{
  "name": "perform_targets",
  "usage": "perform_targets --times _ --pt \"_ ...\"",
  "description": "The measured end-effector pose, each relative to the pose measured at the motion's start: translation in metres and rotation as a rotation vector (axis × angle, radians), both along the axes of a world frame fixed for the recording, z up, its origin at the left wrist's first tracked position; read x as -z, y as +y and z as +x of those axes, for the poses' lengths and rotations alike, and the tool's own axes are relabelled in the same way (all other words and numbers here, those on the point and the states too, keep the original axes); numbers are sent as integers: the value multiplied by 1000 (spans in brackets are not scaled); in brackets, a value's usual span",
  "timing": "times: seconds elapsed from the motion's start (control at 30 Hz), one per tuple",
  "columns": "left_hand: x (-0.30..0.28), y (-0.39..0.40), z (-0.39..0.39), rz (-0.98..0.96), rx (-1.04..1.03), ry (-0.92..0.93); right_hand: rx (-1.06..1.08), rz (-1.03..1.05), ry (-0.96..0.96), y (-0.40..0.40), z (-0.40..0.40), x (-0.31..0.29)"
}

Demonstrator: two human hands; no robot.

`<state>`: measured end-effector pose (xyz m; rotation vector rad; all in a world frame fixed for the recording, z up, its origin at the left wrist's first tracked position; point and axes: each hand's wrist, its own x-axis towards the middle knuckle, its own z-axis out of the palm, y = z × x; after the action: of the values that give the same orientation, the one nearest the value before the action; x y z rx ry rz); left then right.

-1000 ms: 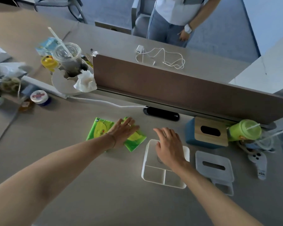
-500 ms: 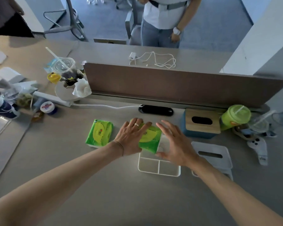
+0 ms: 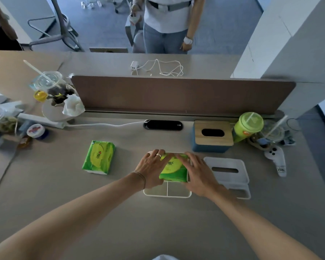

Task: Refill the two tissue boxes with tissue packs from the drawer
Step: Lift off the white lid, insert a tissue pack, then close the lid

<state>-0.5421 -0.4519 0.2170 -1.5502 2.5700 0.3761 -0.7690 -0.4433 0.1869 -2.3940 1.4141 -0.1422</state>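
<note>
A green tissue pack lies in the large compartment of the open white tissue box at the desk's middle. My left hand grips the pack's left edge with curled fingers. My right hand lies on its right side, with straight fingers reaching over the far edge. The box's white slotted lid rests on the desk just right of it. A second green tissue pack lies flat to the left. A blue tissue box with a wooden lid stands behind, against the divider.
A brown divider panel runs across the desk's back. A green lidded cup and a white controller sit at the right. Cups, jars and crumpled paper crowd the left. A person stands beyond the desk.
My left hand carried one tissue pack rightward from beside the other pack and set it into the white box. My right hand lifted off the box and came onto the pack's right side.
</note>
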Motion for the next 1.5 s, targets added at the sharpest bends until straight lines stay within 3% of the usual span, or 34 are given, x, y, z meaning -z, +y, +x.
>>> perform_targets --times 0.2,0.33,0.53,0.67,0.93,1.07,1.5 --pt "3 -2 -2 38 -33 -60 -8 15 30 -3 6 14" --pt "2 1 -17 -26 -43 -4 -6 17 7 0 -4 9" --pt "-7 -11 -85 -92 28 35 247 57 -75 7 -82 6" --pt "7 -14 -143 -24 116 -19 333 64 -25 15 -135 13" --pt "51 -20 -215 213 93 -212 373 116 16 21 -185 25" --pt "67 -26 -226 273 34 -230 391 124 -41 20 -189 35" --pt "48 -30 -215 110 198 -187 301 62 -52 26 -191 25"
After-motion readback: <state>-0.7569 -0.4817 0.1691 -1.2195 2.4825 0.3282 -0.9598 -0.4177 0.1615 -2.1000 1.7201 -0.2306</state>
